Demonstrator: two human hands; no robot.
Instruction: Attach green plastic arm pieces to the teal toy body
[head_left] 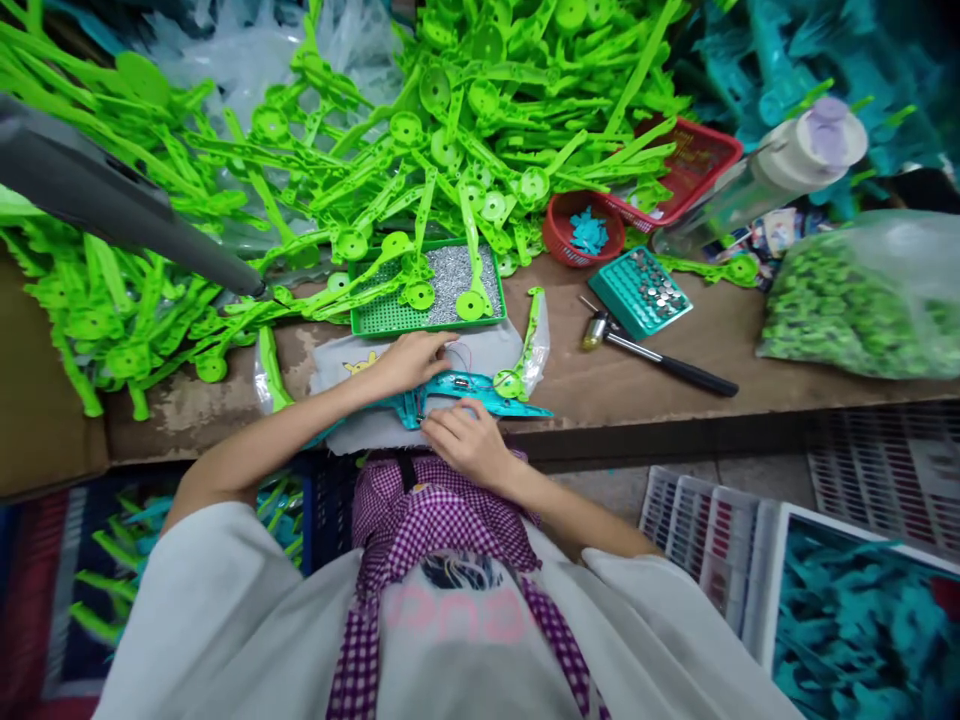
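Note:
A blue plastic toy shell half lies across a grey cloth at the table's front edge. Thin red wires loop above it, and a small dark part sits in its middle. My left hand is at the shell's upper edge, fingers bent and closed beside the wires; its thumb reaches down to the shell. Against the lower edge, my right hand has its fingers curled together at a small metallic bit too tiny to name. A green piece in clear film touches the shell's right part.
Green plastic parts are heaped behind a green tray of small metal pieces. A grey power screwdriver hangs at left. To the right are a hammer, a teal tray, a red basket and a bag of green pieces.

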